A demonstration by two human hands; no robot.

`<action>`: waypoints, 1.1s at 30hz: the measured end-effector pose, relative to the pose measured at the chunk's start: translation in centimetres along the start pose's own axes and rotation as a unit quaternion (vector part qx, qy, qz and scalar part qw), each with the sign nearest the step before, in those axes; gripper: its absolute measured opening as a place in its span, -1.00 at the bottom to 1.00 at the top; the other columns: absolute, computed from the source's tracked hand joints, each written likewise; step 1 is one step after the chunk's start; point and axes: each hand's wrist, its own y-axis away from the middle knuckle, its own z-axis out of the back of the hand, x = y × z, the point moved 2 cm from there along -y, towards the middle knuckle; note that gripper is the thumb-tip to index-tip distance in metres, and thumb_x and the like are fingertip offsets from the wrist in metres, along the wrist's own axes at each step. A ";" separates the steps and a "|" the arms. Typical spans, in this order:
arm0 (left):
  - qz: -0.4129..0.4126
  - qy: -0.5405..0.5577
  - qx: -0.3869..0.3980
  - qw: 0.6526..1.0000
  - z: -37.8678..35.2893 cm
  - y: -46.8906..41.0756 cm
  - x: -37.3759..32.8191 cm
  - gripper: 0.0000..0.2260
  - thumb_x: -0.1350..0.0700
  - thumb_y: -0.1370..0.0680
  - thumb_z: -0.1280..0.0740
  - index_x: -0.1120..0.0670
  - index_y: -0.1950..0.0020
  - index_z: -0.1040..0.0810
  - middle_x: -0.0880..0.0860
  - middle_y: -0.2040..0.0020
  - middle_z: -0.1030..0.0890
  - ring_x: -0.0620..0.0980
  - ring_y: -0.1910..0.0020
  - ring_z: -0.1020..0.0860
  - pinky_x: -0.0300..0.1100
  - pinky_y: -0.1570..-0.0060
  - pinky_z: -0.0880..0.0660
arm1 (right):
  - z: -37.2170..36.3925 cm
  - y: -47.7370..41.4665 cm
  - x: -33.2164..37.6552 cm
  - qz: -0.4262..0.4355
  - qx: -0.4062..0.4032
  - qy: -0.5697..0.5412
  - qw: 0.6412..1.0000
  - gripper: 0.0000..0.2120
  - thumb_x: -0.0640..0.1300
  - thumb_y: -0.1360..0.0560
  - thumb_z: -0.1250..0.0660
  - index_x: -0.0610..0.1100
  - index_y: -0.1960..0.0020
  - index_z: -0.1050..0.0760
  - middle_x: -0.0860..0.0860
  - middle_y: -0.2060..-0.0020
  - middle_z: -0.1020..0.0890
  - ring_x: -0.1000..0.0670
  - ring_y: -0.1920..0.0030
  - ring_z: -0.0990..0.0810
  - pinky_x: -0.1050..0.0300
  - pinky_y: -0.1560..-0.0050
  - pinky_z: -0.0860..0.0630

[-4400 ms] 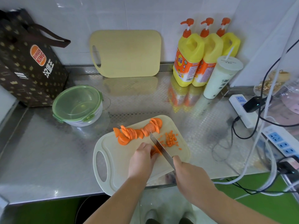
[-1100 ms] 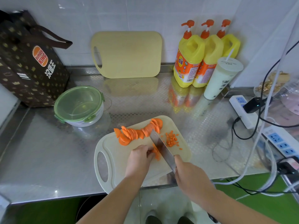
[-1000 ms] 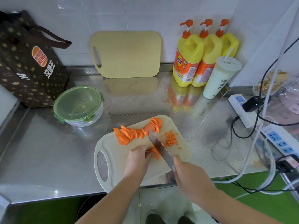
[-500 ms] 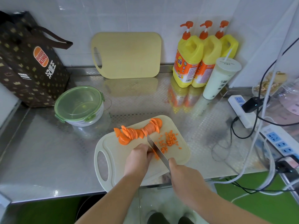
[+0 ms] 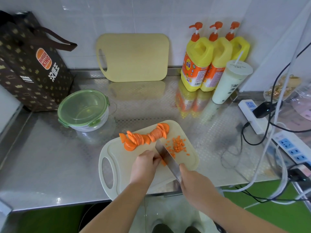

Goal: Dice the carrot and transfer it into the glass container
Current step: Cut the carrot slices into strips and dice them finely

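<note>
Orange carrot slices (image 5: 143,137), pale cream board (image 5: 124,158), green-lidded container (image 5: 83,109), yellow bottles (image 5: 200,64), brown crown-patterned bag (image 5: 30,64)

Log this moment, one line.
step: dicing | left hand holds carrot piece | right hand grips knife | diced carrot on board | glass container lidded

Both forearms bare, in from the near edge, converging toward the far side. Left grip (image 5: 144,165): palm down, knuckles up, fingers curled, tips pinning a carrot piece (image 5: 163,163) hard against the left face of the blade. Right grip (image 5: 195,184): right of the left one and nearer me, wrapped round the knife (image 5: 166,157) handle, which I can't see under the fist. One digit lies forward along the blade base; I can't tell which. Wrists look roughly straight. Grips close, not touching.
</note>
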 end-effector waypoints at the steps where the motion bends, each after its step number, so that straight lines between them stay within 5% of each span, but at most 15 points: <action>1: 0.001 0.010 0.001 1.000 0.0 0.0 0.1 -0.93 0.13 -0.52 -0.34 0.02 0.08 -0.62 -0.06 0.12 -0.58 -0.07 0.11 -0.53 -0.12 0.06 -0.50 | 0.3 0.1 -0.2 0.000 -0.007 -0.006 1.000 -0.90 -0.17 -0.61 -0.04 -0.07 -0.12 -0.22 0.10 0.37 -0.34 0.11 0.43 -0.30 0.20 0.46 -0.16; 9: 0.014 0.038 -0.022 0.999 0.3 0.6 0.5 -0.85 0.16 -0.52 -0.34 0.01 -0.08 -0.55 -0.09 0.04 -0.59 -0.10 0.07 -0.53 -0.22 0.04 -0.48 | 0.9 1.0 0.3 0.022 -0.038 0.043 0.998 -0.81 -0.23 -0.58 -0.09 -0.07 -0.17 -0.21 0.10 0.39 -0.33 0.08 0.45 -0.29 0.22 0.48 -0.16; 14: 0.007 -0.017 -0.017 1.000 0.1 0.5 0.7 -0.90 0.09 -0.53 -0.34 0.05 -0.01 -0.59 -0.05 0.06 -0.50 -0.02 0.09 -0.53 -0.06 0.09 -0.52 | 0.7 1.0 0.7 0.029 -0.032 0.056 0.998 -0.79 -0.23 -0.59 -0.06 -0.09 -0.21 -0.22 0.10 0.39 -0.30 0.11 0.46 -0.25 0.21 0.48 -0.15; 33: 0.011 -0.068 -0.011 0.998 -0.3 -0.2 0.8 -0.86 0.04 -0.55 -0.31 0.04 -0.02 -0.60 -0.03 0.04 -0.53 -0.03 0.07 -0.54 -0.10 0.09 -0.53 | -0.5 -0.2 1.0 0.021 -0.016 0.065 0.998 -0.74 -0.31 -0.55 -0.10 -0.09 -0.19 -0.21 0.08 0.39 -0.32 0.12 0.46 -0.26 0.21 0.48 -0.13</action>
